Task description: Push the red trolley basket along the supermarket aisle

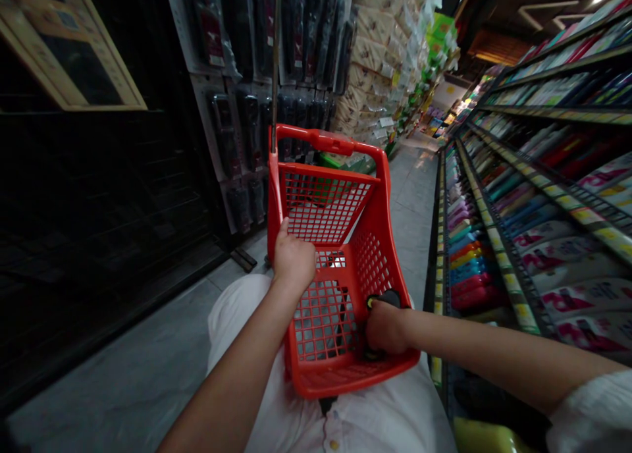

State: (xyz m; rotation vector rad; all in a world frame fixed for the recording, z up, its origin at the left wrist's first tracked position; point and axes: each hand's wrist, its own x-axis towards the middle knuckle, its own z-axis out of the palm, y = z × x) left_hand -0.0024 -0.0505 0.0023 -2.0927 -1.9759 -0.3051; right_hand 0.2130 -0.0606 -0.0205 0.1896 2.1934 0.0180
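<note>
A red plastic shopping basket (336,140) with grid walls stands in front of my body, between my legs. A thin metal pull rod (275,64) rises from its far left corner. My left hand (295,255) is closed over the basket's left rim, with the index finger lying along the side. Inside the basket, low by the near right corner, my right hand (388,326) is closed around a black object with yellow marks (390,298). Most of that object is hidden by the hand, so its kind cannot be made out. The basket's grid floor shows beside it.
Shelves (494,242) with colourful packaged goods line the right side. Black packaged items (247,124) hang on a rack ahead to the left, beside stacked beige packages (370,64). A dark wall panel (99,196) stands at the left. Grey tiled floor (412,196) runs down the aisle.
</note>
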